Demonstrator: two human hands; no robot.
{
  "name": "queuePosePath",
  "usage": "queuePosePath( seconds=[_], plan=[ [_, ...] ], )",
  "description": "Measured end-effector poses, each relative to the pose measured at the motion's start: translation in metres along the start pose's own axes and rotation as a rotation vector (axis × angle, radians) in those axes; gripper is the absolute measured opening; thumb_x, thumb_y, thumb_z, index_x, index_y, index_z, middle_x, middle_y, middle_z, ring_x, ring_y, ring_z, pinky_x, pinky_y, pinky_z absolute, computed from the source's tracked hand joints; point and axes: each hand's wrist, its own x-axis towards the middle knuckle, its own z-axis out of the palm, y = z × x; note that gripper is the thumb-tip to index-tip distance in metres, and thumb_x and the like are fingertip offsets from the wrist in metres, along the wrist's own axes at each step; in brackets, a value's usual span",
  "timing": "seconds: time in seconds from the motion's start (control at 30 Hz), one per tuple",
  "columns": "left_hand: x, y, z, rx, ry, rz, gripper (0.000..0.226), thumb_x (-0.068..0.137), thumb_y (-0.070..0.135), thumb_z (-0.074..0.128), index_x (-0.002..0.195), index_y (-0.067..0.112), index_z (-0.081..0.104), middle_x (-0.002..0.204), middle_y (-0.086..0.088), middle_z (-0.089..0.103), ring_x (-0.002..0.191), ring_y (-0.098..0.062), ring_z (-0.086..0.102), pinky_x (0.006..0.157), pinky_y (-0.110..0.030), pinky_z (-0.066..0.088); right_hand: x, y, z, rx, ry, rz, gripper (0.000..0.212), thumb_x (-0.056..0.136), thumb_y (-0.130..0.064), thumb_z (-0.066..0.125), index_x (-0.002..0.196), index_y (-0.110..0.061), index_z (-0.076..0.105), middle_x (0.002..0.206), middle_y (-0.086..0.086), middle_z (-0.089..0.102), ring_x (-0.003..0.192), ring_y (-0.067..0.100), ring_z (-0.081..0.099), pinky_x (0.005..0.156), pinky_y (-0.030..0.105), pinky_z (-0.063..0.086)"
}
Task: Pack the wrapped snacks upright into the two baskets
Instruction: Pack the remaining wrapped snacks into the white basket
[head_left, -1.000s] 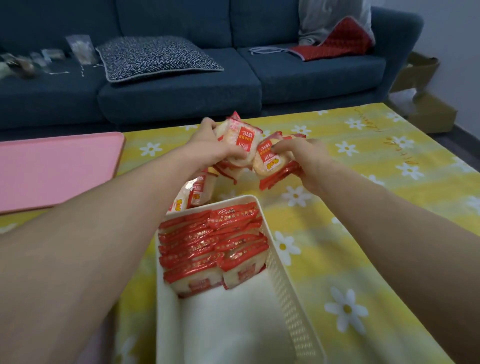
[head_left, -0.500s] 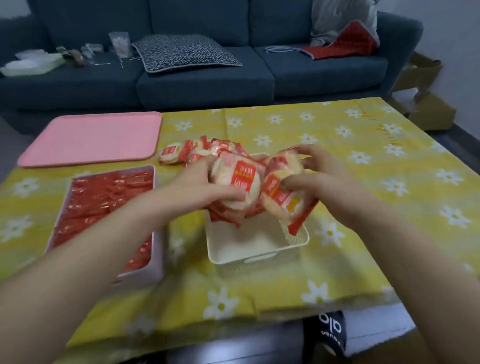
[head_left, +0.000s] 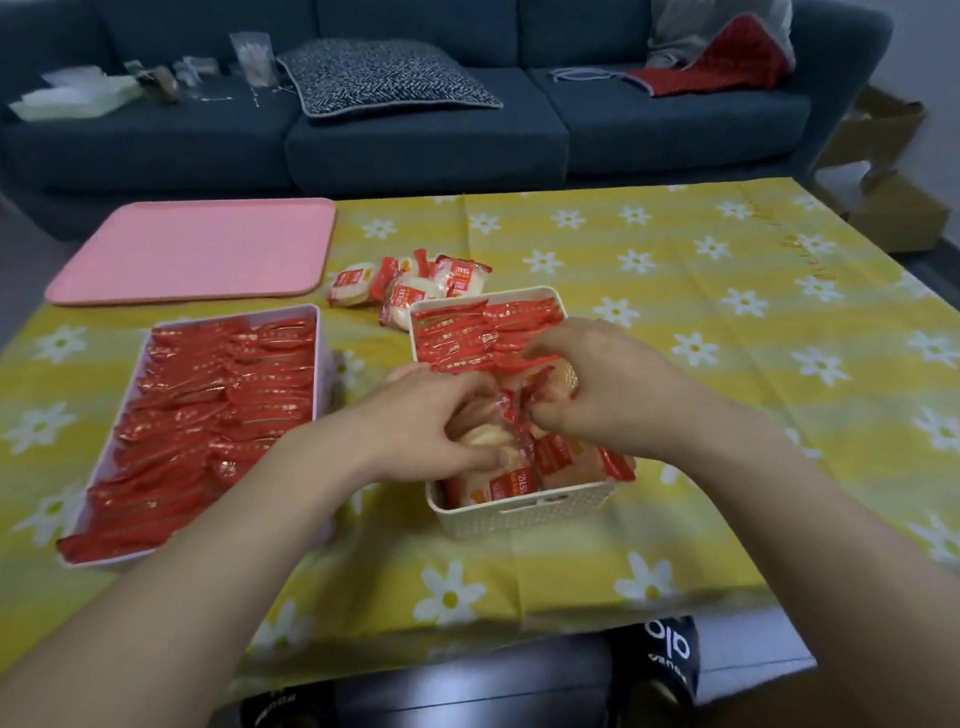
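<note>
Both hands have dropped their snack bundle into the white basket (head_left: 524, 506); left hand (head_left: 421, 421) and right hand (head_left: 605, 384) clamp wrappers. Pink basket (head_left: 319, 332) full; loose snacks (head_left: 410, 288) remain.

Left basket (head_left: 318, 332) full of upright red-wrapped snacks (head_left: 208, 405), cream basket (head_left: 524, 512) half-packed
</note>
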Motion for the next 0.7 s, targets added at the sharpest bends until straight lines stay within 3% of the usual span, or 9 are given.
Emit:
queuePosePath(
  seconds=[0.1,0.17,0.33,0.47,0.6,0.7],
  plan=[
    [0.006,-0.003,-0.004,-0.071,0.042,-0.031,0.071,0.062,0.069,0.051,0.125,0.037,0.054,0.099,0.011,0.069,0.098,-0.019,0.063,0.09,-0.037,0.052,0.005,-0.008,-0.001,0.098,0.067,-0.08,0.027,0.082,-0.015,0.063,0.108,-0.019,0.071,0.107,-0.002,0.069,0.103,0.016,0.059,0.088,0.033,0.046],
    [0.008,-0.008,-0.004,-0.044,0.054,-0.05,0.056,0.067,0.052,0.06,0.118,0.034,0.052,0.098,0.009,0.068,0.097,-0.021,0.063,0.086,-0.037,0.053,0.009,-0.013,0.008,0.128,0.045,-0.12,0.028,0.08,-0.008,0.06,0.104,-0.018,0.071,0.102,-0.001,0.071,0.098,0.018,0.062,0.084,0.035,0.049],
    [0.011,-0.014,0.0,0.086,0.097,0.003,0.047,0.071,0.04,0.07,0.115,0.028,0.059,0.108,0.007,0.068,0.106,-0.021,0.06,0.085,-0.028,0.042,0.018,-0.011,0.034,-0.015,-0.067,-0.128,0.032,0.078,-0.015,0.058,0.109,-0.02,0.062,0.106,0.003,0.069,0.102,0.026,0.062,0.08,0.038,0.051],
    [0.014,-0.015,0.0,0.095,0.096,-0.001,0.024,0.079,0.032,0.067,0.102,0.026,0.066,0.1,0.006,0.07,0.102,-0.023,0.062,0.079,-0.027,0.037,0.02,-0.008,0.041,-0.09,-0.101,-0.094,0.034,0.081,-0.02,0.058,0.115,-0.02,0.059,0.11,0.005,0.069,0.104,0.029,0.063,0.081,0.041,0.052],
    [0.009,-0.016,-0.008,-0.007,0.114,-0.001,0.013,0.087,0.03,0.063,0.098,0.024,0.064,0.095,0.004,0.067,0.093,-0.023,0.062,0.077,-0.037,0.05,0.022,-0.004,0.028,0.087,-0.074,-0.023,0.03,0.082,-0.019,0.066,0.112,-0.024,0.065,0.097,-0.003,0.07,0.088,0.02,0.065,0.076,0.034,0.053],
    [0.004,-0.015,-0.015,-0.107,0.175,-0.024,0.016,0.091,0.022,0.06,0.107,0.022,0.061,0.099,0.007,0.061,0.094,-0.019,0.058,0.081,-0.039,0.049,0.022,-0.003,0.019,0.312,-0.033,0.068,0.032,0.085,-0.009,0.065,0.114,-0.023,0.064,0.09,-0.003,0.066,0.069,0.013,0.066,0.068,0.037,0.059]
  ],
)
